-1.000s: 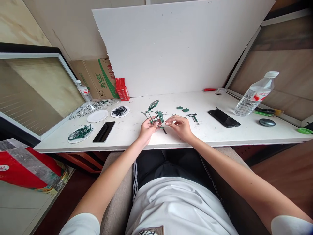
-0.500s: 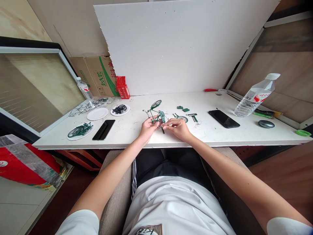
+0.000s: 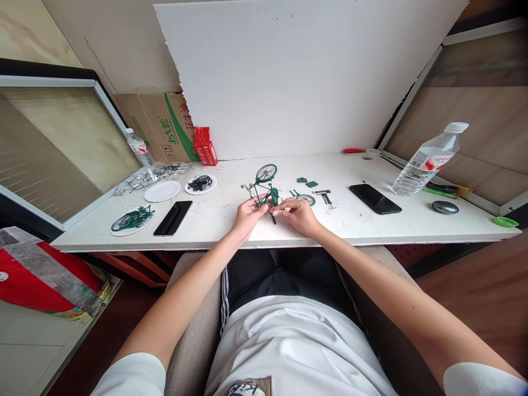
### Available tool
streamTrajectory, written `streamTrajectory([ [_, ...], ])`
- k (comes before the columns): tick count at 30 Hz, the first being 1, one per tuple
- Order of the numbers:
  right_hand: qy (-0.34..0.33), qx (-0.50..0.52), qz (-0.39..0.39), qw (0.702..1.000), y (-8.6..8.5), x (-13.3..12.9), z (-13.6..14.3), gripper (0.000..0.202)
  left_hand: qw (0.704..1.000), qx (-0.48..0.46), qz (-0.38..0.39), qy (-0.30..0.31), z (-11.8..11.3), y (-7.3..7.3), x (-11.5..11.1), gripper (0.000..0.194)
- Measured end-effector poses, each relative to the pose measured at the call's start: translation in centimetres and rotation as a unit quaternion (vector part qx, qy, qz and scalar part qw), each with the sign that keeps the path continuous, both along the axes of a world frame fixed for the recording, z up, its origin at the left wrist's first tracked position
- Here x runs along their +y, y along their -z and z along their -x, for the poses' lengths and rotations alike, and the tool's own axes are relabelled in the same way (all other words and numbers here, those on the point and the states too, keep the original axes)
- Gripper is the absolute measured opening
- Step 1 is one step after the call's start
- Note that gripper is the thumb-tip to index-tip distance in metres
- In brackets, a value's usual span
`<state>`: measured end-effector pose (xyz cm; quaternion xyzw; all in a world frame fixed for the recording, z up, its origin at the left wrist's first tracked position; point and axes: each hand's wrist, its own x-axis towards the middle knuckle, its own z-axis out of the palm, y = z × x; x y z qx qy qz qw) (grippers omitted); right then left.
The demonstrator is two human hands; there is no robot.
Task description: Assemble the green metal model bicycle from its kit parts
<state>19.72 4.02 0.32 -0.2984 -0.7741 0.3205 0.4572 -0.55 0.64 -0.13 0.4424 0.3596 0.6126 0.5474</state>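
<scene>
A small green model bicycle (image 3: 266,175) is held over the front of the table, one spoked wheel pointing away from me. My left hand (image 3: 248,215) is closed on its frame from the left. From the right, the fingers of my right hand (image 3: 297,213) pinch at the near end of the same bicycle; any small part between the fingertips is hidden. Just beyond my right hand lie a loose wheel (image 3: 306,199) and a green T-shaped part (image 3: 325,198). Two small green pieces (image 3: 311,184) rest farther back.
On the left are a plate of green parts (image 3: 132,220), a bare white plate (image 3: 162,191), a plate of black parts (image 3: 201,183) and a phone (image 3: 173,218). Another black phone (image 3: 375,198), a water bottle (image 3: 429,159) and a dark oval object (image 3: 445,207) are on the right.
The model bicycle has turned slightly in my hands, so its far wheel shows rounder and more face-on. Both hands keep their hold; the whole view has shifted slightly.
</scene>
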Motion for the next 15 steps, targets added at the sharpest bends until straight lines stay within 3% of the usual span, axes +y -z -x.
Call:
streamTrajectory([
  [15, 0.059, -0.049, -0.022, 0.997, 0.42, 0.37, 0.06, 0.031, 1.000, -0.001, -0.001, 0.011, -0.10, 0.05, -0.06, 0.060],
])
